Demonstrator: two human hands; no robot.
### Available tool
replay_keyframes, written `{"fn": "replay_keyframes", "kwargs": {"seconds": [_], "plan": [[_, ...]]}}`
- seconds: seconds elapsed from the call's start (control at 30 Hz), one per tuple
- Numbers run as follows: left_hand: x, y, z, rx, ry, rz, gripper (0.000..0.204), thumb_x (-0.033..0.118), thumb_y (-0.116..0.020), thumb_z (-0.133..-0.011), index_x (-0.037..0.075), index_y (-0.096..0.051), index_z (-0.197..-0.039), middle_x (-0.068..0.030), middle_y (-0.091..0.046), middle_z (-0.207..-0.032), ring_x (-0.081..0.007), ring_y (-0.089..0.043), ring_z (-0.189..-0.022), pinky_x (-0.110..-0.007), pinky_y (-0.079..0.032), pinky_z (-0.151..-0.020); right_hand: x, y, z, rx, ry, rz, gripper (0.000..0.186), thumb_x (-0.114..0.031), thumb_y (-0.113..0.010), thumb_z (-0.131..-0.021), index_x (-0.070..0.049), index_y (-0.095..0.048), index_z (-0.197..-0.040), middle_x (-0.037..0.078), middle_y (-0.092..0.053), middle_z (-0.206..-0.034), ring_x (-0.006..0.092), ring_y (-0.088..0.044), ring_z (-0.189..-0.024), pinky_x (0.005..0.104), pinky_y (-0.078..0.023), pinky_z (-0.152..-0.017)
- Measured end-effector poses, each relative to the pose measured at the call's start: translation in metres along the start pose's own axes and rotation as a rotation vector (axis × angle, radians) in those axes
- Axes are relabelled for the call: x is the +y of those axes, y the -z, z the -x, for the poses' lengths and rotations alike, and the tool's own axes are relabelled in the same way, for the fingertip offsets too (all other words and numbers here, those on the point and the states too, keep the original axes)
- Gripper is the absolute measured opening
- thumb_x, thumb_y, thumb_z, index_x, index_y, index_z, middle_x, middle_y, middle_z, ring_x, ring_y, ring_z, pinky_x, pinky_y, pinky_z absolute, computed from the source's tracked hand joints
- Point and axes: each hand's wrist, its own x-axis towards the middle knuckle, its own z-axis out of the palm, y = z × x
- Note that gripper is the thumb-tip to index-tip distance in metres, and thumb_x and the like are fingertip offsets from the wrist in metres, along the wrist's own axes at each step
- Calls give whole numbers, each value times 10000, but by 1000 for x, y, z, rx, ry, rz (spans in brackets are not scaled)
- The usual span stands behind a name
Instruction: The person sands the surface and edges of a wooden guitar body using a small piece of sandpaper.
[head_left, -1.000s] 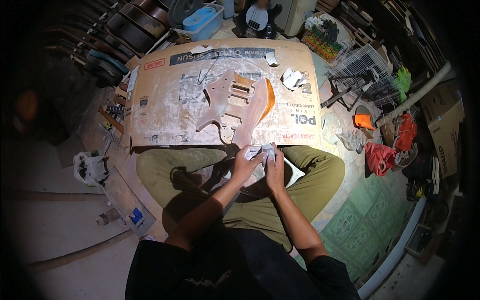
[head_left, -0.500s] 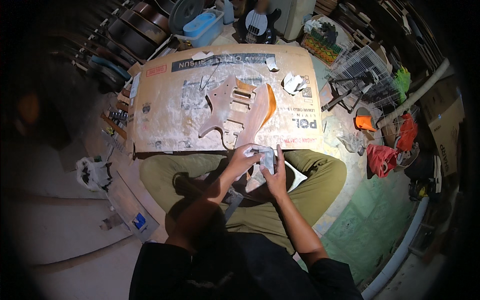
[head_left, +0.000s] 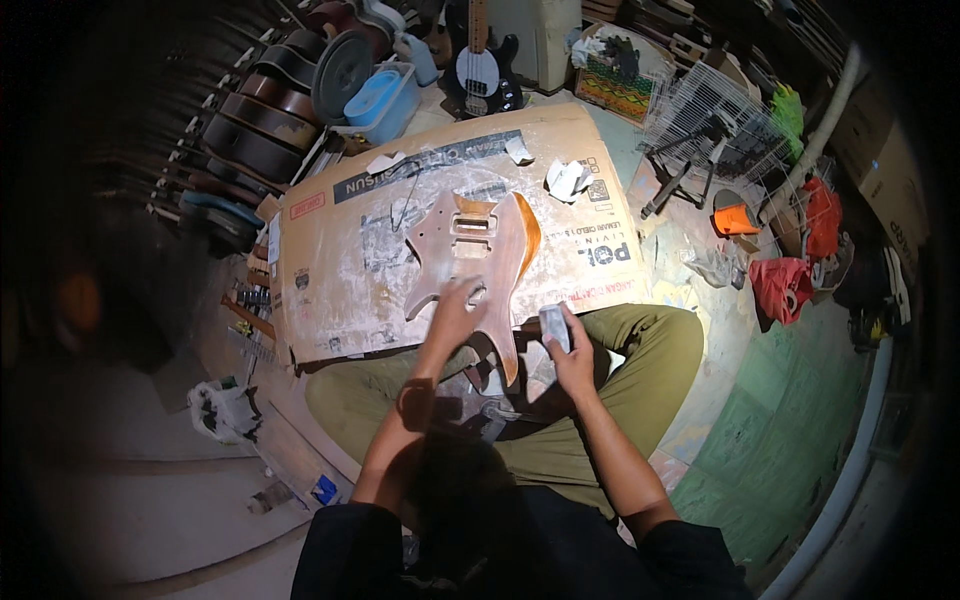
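L hand was blurred, hid pt. of gtr body twd 7 o'clock. R hand fingers partly hidden behind gray block. Black gtr, 12 o'clock: neck was cut by top edge. Black shirt, 6 o'clock, ran off btm.

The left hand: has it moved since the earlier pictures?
Yes. Judged against the cardboard, the left hand has moved forward and somewhat left, from around the near edge to over the guitar body.
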Motion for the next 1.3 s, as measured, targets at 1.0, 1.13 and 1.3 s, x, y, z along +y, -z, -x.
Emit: {"fn": "replay_keyframes", "kwargs": {"seconds": [1.0,1.13,1.3], "plan": [[-42,16,-28,70,-47,-553,563,355,-762,-829,30,-605,-1261,-252,-669,-919,-424,-666,-908,-521,-506,-902,-2,15,-19,529,-7,13,581,-4,-614,-920,18,-455,-1478,160,-570,-1386,247,-555,-1280,351,-407,-1107],[-33,13,-27,76,129,-533,591,374,-756,-841,34,-570,-1287,-267,-690,-950,-439,-694,-896,-536,-553,-814,-2,15,-18,522,3,-9,580,-1,-618,-917,19,-459,-1475,158,-572,-1384,247,-555,-1279,353,-407,-1106],[-19,8,-24,98,302,-535,605,394,-756,-840,47,-558,-1294,-255,-711,-985,-432,-704,-938,-531,-561,-828,-8,13,-15,453,-31,-8,599,-10,-634,-922,3,-444,-1490,143,-539,-1415,245,-514,-1317,350,-368,-1136]]}}
